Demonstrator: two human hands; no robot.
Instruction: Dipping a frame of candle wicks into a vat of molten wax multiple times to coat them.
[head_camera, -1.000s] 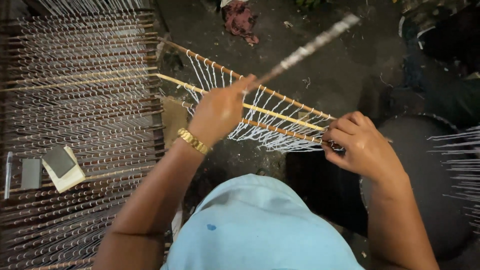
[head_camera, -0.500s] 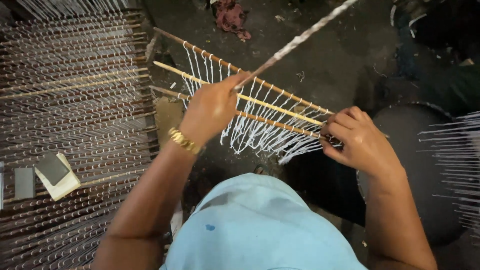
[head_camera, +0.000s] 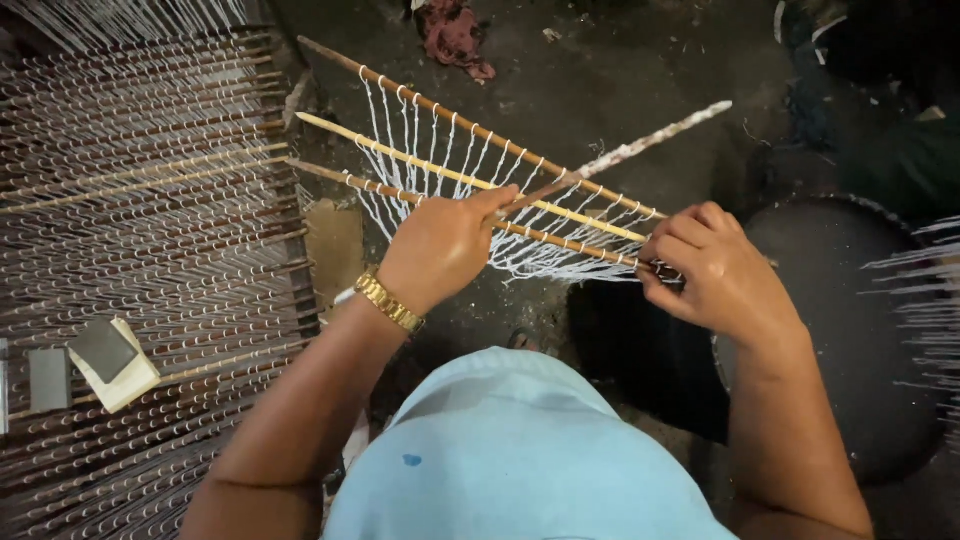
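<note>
**Two hands working white cord across a fan of wooden rods**

At the centre is a set of three thin wooden rods (head_camera: 470, 180) strung together by loops of white cord (head_camera: 520, 255). The rods' long axis runs from the upper left down to the lower right; they spread apart at the far left end and come together at the near right end.

The right hand (head_camera: 715, 275) is closed around that converging end, fingers curled tight on the rod tips and bunched cord.

The left hand (head_camera: 440, 250), with a gold watch (head_camera: 388, 303) on its wrist, lies over the middle of the rods. Its fingers are closed on a cord-wrapped stick (head_camera: 640, 150), which slants away from the rods, pointing up and to the right, its near tip at the lowest rod.

By the look of it, the step in hand is passing the stick through the cord loops. The next move would need a steady right-hand hold and a tip aimed cleanly between strands.

Left of the rods lies a broad rack of many parallel rods with white cord (head_camera: 150, 200), with a small pale block (head_camera: 112, 362) resting on it. Beyond the rods, on the dark floor (head_camera: 620, 80), lies a reddish rag (head_camera: 455, 35). Nearest the camera is the person's light blue shirt (head_camera: 510, 450).
</note>
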